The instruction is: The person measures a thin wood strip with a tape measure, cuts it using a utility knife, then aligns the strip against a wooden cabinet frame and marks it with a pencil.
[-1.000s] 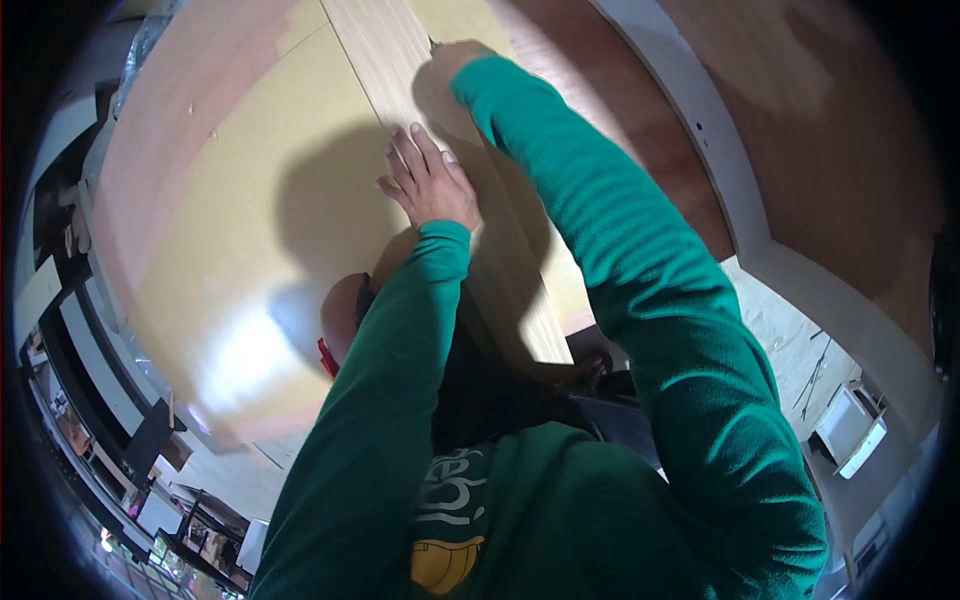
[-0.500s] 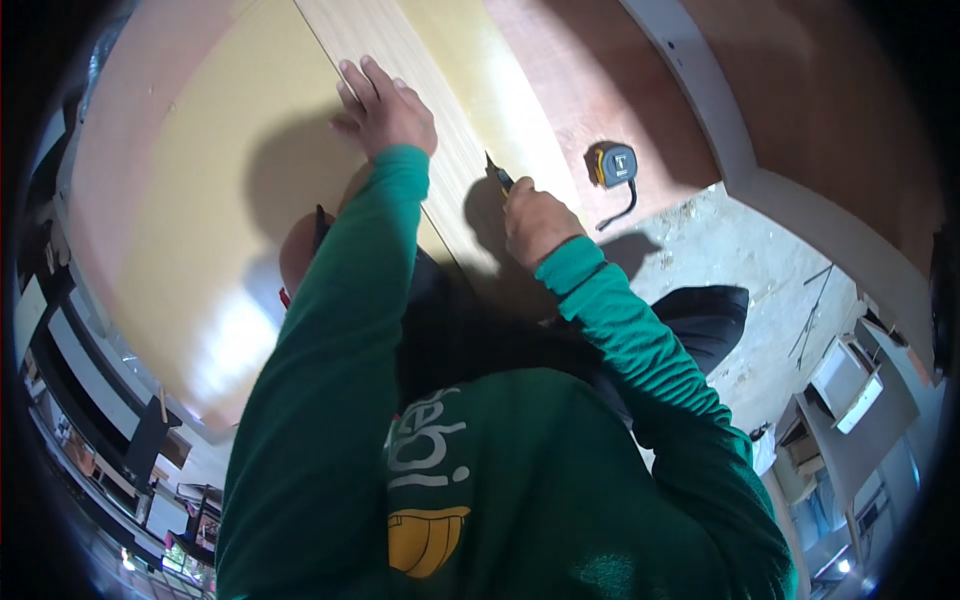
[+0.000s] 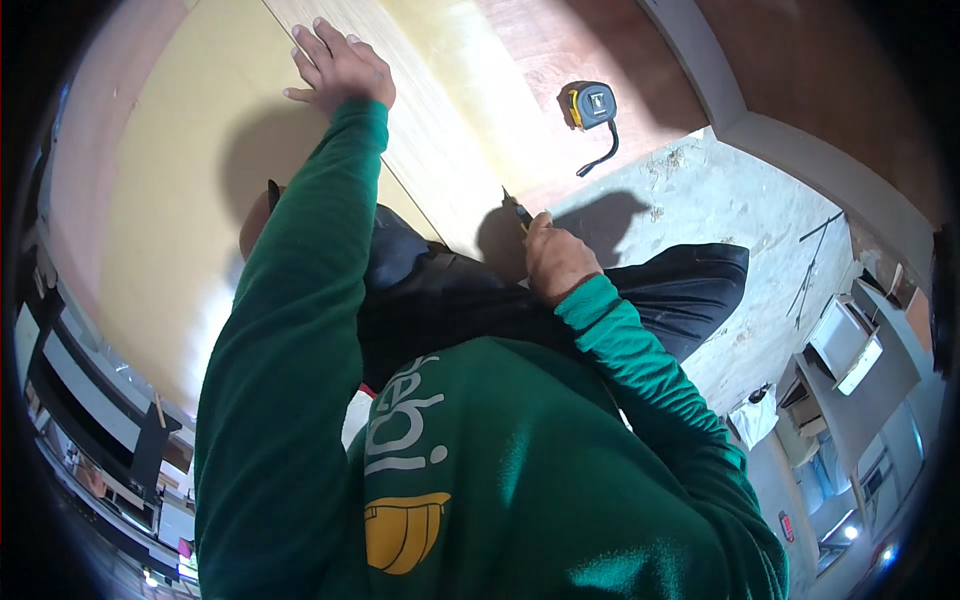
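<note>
My left hand point(image 3: 345, 68) lies on a pale wood-grained strip point(image 3: 420, 150), fingers spread, fingertips near the strip's left edge. A utility knife point(image 3: 522, 214) is gripped in my right hand point(image 3: 560, 260), close to my folded leg. Its thin dark blade points away from me, over the strip's right side near its near end. Whether the tip touches the wood I cannot tell. The strip rests on a yellowish sheet point(image 3: 165, 190) with reddish outer parts.
Right of the strip, a dark tape measure point(image 3: 592, 103) with a yellow edge and black strap sits on the reddish board. A pale raised edge point(image 3: 715, 95) curves beyond it. Bare concrete floor point(image 3: 700, 200) shows at the right, with boards and a white box-like piece point(image 3: 843, 340) farther off.
My right hand has drawn the knife closer to me along the strip's right side. My left hand stays spread on the strip. The whole view has shifted slightly.
</note>
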The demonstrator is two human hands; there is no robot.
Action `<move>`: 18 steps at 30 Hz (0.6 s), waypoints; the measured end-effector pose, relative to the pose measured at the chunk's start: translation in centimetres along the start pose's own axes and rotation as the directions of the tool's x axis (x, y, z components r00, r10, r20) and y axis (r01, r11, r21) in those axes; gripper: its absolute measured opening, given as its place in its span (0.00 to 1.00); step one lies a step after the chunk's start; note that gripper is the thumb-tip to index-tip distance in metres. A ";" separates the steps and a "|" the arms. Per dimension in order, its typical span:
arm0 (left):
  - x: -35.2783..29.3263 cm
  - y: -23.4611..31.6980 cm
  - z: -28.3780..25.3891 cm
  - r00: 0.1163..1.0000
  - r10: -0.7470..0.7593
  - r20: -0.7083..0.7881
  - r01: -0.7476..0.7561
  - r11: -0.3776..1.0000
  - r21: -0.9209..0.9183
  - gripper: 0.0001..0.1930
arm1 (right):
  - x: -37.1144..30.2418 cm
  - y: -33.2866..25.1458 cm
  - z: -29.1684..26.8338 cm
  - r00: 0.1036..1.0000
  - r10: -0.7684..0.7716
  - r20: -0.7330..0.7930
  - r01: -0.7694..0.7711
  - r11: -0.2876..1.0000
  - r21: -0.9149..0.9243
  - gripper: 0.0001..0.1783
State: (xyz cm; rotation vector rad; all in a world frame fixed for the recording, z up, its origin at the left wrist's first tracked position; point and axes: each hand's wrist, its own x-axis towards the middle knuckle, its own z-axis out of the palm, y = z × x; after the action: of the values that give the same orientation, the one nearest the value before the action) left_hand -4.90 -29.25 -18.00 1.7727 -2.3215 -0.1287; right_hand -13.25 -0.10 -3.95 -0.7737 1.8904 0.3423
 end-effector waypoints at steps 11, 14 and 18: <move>0.1 0.2 -0.8 1.000 0.002 0.013 -0.002 0.999 0.036 0.32 | -2.3 0.9 -0.8 0.998 -0.068 0.006 0.069 0.997 -0.035 0.17; 0.2 0.6 -1.6 0.996 -0.041 0.076 0.039 0.999 0.028 0.31 | -1.7 -0.9 -5.8 0.982 -0.145 -0.123 0.144 0.989 -0.018 0.19; 0.5 0.7 -2.0 0.991 -0.055 0.122 0.059 0.998 -0.024 0.31 | 5.3 -7.1 -15.6 0.808 -0.359 -0.466 0.421 0.906 0.032 0.21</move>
State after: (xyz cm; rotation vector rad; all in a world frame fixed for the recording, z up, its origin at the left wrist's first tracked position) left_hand -5.25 -29.42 -15.82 1.8671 -2.3390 -0.2841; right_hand -21.12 -15.94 -1.10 -1.2027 2.0845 -0.2509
